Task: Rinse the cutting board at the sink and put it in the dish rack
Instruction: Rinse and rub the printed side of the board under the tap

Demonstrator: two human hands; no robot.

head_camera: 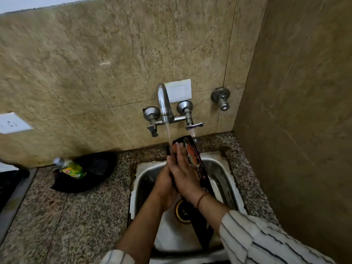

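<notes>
Nearest me: striped white sleeve (266, 242). Steel sink basin (221, 168) set in speckled granite counter (76, 216). Dark printed rectangular cutting board (198, 164), on edge over the basin, pressed between my left hand (163, 185) and right hand (184, 174). Beyond: chrome wall tap (163, 103) running onto the board's top.

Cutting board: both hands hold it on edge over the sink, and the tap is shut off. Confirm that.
Not quite. The head view shows the tap running onto the cutting board. The left hand and right hand do hold it on edge over the sink.
</notes>
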